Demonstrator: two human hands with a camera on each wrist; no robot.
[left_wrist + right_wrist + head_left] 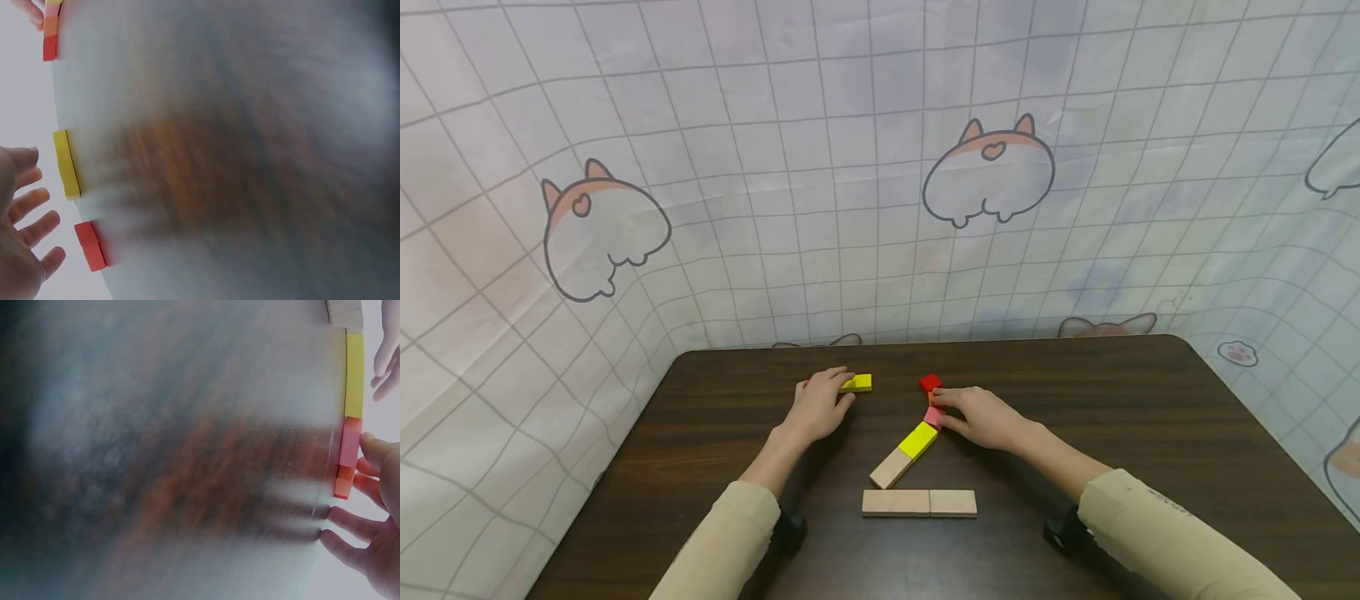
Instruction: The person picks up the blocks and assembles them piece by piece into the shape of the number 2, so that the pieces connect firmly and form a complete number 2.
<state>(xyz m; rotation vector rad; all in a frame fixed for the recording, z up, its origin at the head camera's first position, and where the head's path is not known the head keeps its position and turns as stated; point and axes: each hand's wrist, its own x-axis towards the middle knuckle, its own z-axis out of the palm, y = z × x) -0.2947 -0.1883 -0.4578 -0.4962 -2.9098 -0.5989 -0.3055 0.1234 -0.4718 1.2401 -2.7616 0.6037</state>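
Note:
My left hand (822, 407) reaches over the left end of a yellow block (859, 383) at the table's back, fingers spread and loosely bent. In the left wrist view, a red block (92, 246) lies beyond the yellow one, near the fingertips. My right hand (981, 417) is at a slanting row of blocks, its fingers extended. Its thumb tip is right at the pink block (933, 417), and its forefinger overlaps the orange block (931, 398). A red block (931, 382) ends the row at the back. A yellow block (918, 442) and a plain wooden block (891, 468) continue it toward the front.
Two plain wooden blocks (897, 503) lie end to end across the front of the dark wooden table (1075, 375). A white gridded cloth (865, 275) with cartoon animals hangs behind the table and along its sides.

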